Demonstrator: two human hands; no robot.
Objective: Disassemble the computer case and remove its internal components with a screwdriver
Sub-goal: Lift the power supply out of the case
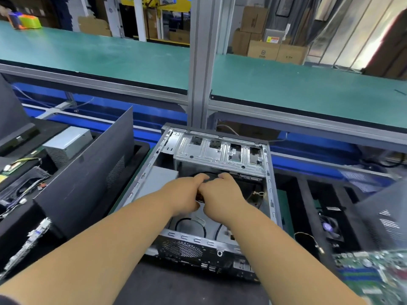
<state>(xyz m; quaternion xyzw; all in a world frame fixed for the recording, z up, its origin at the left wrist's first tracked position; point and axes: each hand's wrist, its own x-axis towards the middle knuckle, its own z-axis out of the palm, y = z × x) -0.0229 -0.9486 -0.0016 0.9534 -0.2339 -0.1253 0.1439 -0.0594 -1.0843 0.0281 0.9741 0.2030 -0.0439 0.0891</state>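
1. The computer case (269,172) is seen lying open in the middle of the dark worktop (187,289), its perforated rear panel turned toward the camera.
2. Both bare hands are reached into the open case, side by side and touching, just in front of the silver drive cage (220,150).
3. The left hand (187,194) is curled, its grip closed on something dark and round beneath it; what that part is cannot be told, since it is mostly covered.
4. The right hand (220,192) is likewise closed over the same dark part (210,176), with a brownish piece glimpsed between the two hands, possibly a tool handle.
5. Black cables (204,230) are seen lying on the case floor below the wrists.
6. A dark side panel (88,170) is propped upright just left of the case.
7. A grey power supply (68,144) is set further left, behind that panel.
8. A green circuit board (372,276), blurred, is seen at lower right, apart from the case.
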